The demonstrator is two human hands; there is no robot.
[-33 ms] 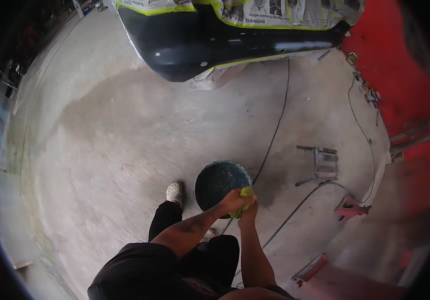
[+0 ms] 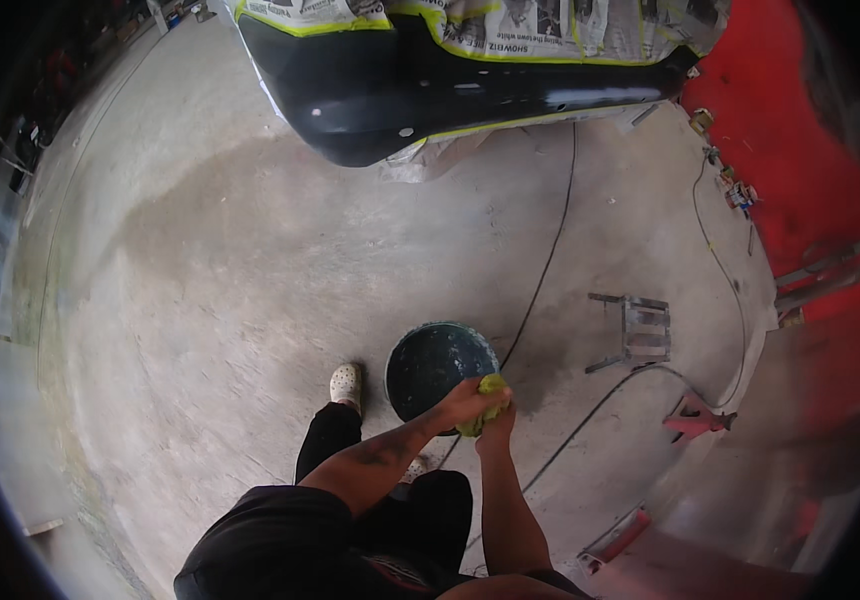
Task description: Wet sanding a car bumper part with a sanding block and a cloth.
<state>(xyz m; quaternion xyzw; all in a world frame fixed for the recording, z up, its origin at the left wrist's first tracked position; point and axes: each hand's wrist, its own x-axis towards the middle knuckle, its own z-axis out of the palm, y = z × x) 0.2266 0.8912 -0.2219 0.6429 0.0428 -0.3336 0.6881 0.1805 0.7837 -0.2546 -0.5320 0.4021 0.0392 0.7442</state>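
Both the left hand (image 2: 465, 401) and right hand (image 2: 496, 427) are closed round a green cloth (image 2: 493, 384), at the near right rim of a bucket (image 2: 412, 365). Wringing seems underway; the next twist calls for firm, opposing grips.

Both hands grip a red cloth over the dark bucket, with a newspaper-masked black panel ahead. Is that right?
No: the cloth is yellow-green, not red, as the head view shows. The left hand and right hand do grip it over the dark bucket, with the masked black panel ahead.
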